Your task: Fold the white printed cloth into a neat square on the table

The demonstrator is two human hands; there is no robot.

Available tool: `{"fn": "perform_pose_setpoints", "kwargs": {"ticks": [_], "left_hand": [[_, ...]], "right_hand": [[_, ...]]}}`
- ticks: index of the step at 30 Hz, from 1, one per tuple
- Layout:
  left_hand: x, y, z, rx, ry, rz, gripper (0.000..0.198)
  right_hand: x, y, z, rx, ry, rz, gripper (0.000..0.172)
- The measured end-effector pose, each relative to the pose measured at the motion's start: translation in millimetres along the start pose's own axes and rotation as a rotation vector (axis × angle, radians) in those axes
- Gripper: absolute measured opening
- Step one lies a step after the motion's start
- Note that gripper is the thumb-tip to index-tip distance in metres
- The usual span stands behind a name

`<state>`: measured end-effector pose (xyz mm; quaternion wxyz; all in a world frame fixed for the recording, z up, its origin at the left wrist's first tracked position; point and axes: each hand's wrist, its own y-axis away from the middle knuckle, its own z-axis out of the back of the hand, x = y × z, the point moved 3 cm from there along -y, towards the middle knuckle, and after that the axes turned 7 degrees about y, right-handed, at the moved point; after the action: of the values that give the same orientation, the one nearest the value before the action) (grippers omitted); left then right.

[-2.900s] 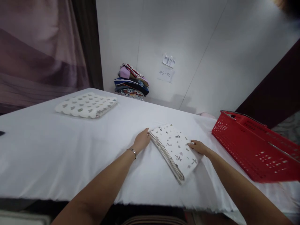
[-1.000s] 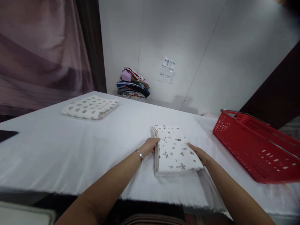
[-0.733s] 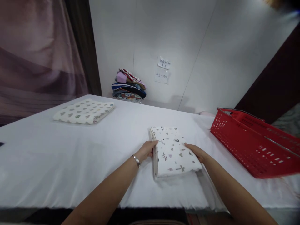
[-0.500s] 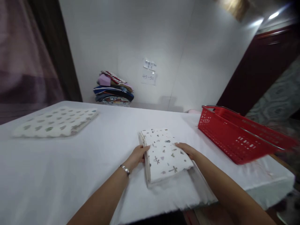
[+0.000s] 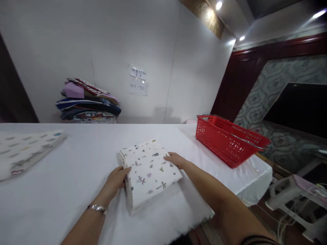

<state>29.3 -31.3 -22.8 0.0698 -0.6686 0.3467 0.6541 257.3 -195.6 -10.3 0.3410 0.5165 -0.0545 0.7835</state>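
Note:
A folded white cloth point(image 5: 151, 172) printed with small palm trees and little figures lies at the near side of the white-covered table point(image 5: 87, 170). My left hand point(image 5: 118, 179) pinches its left edge, thumb on top and fingers underneath, with a silver bracelet on the wrist. On the opposite edge, my right hand point(image 5: 177, 160) grips the cloth with the thumb side on top; its other fingers are partly hidden. Farther left lies another folded white cloth point(image 5: 28, 146) with a leaf-like spotted print, cut off by the view's edge.
A red plastic basket point(image 5: 219, 141) stands on the table's right side. Against the wall sits a stack of folded fabrics point(image 5: 89, 102), with paper signs point(image 5: 138, 86) fixed nearby. Beyond the table's right edge is a stool point(image 5: 296, 194) with cables around it.
My view has turned right, so the table, basket and fabric stack appear farther left, and a dark screen and the stool now show. Both hands keep hold of the folded cloth.

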Motion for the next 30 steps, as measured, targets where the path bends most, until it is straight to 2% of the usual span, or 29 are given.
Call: {"fn": "perform_pose_setpoints", "kwargs": {"ticks": [3,7,10,12,15,17,20,23,27,30], "left_hand": [[2.4,2.8,3.8,0.034,0.030,0.060,0.038],[2.1,8.5,3.8,0.057,0.071,0.089,0.034],[1.1,9.4,4.4,0.099,0.141,0.113,0.035],[1.8,7.9,7.0,0.074,0.172,0.106,0.036],[5.1,3.9,9.9,0.040,0.216,0.081,0.035],[6.6,1.3,10.7,0.031,0.259,0.034,0.033],[6.0,-0.6,10.5,0.044,0.358,-0.047,0.027],[5.3,-1.5,9.8,0.050,0.459,-0.071,0.028],[8.3,-4.4,10.3,-0.013,0.566,-0.066,0.060],[12.2,-7.0,9.7,-0.033,0.561,-0.064,0.072]], "right_hand": [[4.7,-3.6,1.1,-0.075,0.165,-0.020,0.040],[14.5,-3.2,0.3,-0.127,0.281,0.051,0.046],[33.8,0.9,-14.9,-0.236,0.386,0.305,0.030],[47.1,3.3,-37.4,-0.179,0.381,0.411,0.018],[63.5,1.3,-78.5,0.046,0.228,0.342,0.014],[74.8,-2.9,-100.6,0.117,0.161,0.289,0.011],[90.0,-11.3,-120.6,0.118,0.188,0.266,0.012],[99.7,-17.7,-130.1,0.108,0.244,0.262,0.017],[108.4,-18.5,-135.6,0.029,0.428,0.311,0.018],[110.9,-17.1,-138.6,0.012,0.496,0.312,0.015]]}}
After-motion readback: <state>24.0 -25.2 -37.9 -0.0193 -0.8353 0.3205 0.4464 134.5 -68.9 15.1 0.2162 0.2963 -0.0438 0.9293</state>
